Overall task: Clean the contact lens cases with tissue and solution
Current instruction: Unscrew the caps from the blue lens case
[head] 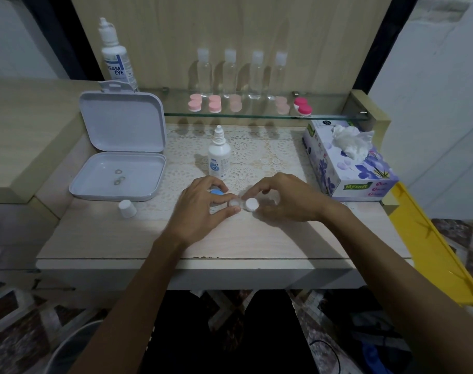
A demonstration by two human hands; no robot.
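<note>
Left hand: your thumb and forefinger pinch the left cup of the white contact lens case; a blue cap lies under your curled fingers.
Right hand: your fingertips are curled at the case's right cup, on its white lid.
Case: low over the tabletop, between your two hands.
Solution bottle: upright just behind your hands, its white cap off to the left.
Tissue box: at your right, a tissue sticking out.
Open grey box: at your left.
</note>
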